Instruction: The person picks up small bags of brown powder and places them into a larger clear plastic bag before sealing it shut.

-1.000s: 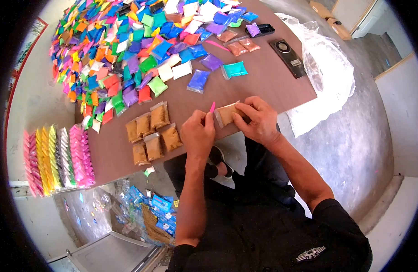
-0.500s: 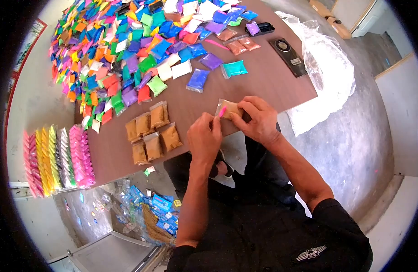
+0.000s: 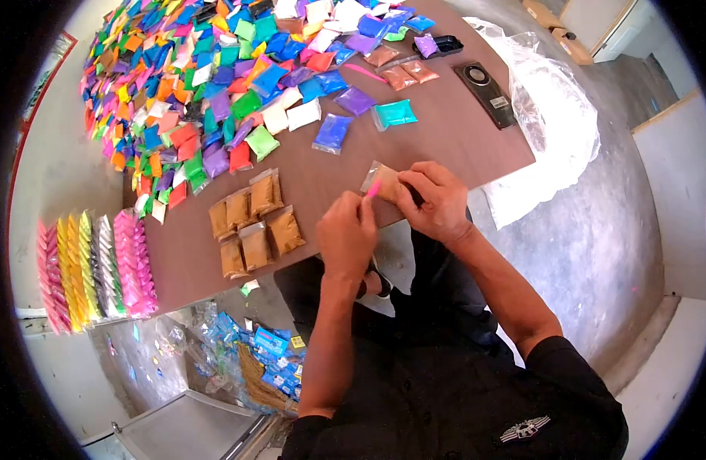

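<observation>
At the table's near edge, my right hand point(image 3: 438, 201) grips a small clear packet with light brown filling point(image 3: 383, 182). My left hand point(image 3: 345, 236) is closed in a pinch on a thin pink plastic stick point(image 3: 373, 188), which lies against the packet's left side. My fingers hide part of both. Left of my hands, several similar brown packets point(image 3: 255, 245) lie in a cluster. Beyond the hands are a blue packet point(image 3: 333, 133) and a teal packet point(image 3: 396, 114).
A large heap of coloured packets point(image 3: 222, 84) covers the far left of the table point(image 3: 322, 180). Strips of bundled packets point(image 3: 134, 264) sit at the left corner. A black device point(image 3: 487, 96) lies at the right, beside a clear plastic bag point(image 3: 556, 115). Litter and a broom point(image 3: 261, 379) are below.
The packet and pink stick have shifted very slightly within my hands. Both hands keep nearly the same place, and the whole view has moved a little.
</observation>
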Action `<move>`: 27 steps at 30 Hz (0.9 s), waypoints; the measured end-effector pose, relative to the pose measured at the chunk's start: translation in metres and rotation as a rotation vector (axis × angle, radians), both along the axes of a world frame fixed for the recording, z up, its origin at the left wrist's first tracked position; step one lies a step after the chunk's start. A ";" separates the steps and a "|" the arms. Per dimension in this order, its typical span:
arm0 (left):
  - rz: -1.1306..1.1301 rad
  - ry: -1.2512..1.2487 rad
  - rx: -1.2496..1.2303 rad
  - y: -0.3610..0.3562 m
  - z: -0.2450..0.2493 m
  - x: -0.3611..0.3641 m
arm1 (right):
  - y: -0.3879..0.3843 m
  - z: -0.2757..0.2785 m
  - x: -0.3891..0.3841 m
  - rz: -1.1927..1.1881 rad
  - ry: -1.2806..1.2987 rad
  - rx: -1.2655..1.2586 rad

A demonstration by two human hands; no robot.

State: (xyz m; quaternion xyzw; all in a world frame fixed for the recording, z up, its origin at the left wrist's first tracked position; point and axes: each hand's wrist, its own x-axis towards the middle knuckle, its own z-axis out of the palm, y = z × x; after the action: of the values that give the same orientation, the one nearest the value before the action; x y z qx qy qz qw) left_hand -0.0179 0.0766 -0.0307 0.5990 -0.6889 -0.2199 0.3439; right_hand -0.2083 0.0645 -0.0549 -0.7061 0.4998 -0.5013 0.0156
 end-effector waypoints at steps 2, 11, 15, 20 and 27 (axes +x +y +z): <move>0.076 -0.111 -0.062 -0.008 -0.001 0.011 | -0.002 0.000 0.002 -0.002 -0.006 -0.009; -0.139 -0.025 -0.121 -0.008 0.020 -0.020 | 0.000 -0.002 0.002 -0.013 -0.049 0.014; -0.139 -0.208 -0.016 -0.043 0.018 -0.008 | 0.000 -0.001 -0.001 -0.005 -0.015 0.000; 0.008 -0.208 -0.109 -0.046 0.032 0.005 | 0.000 -0.002 -0.002 0.005 0.007 0.016; 0.361 0.125 -0.238 0.012 0.051 0.100 | 0.002 -0.003 0.002 0.005 -0.036 0.019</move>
State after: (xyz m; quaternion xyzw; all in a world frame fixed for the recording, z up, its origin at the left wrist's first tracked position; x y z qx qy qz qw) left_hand 0.0824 0.0883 0.0202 0.6530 -0.5691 -0.1085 0.4879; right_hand -0.2062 0.0661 -0.0581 -0.6979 0.5026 -0.5093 0.0325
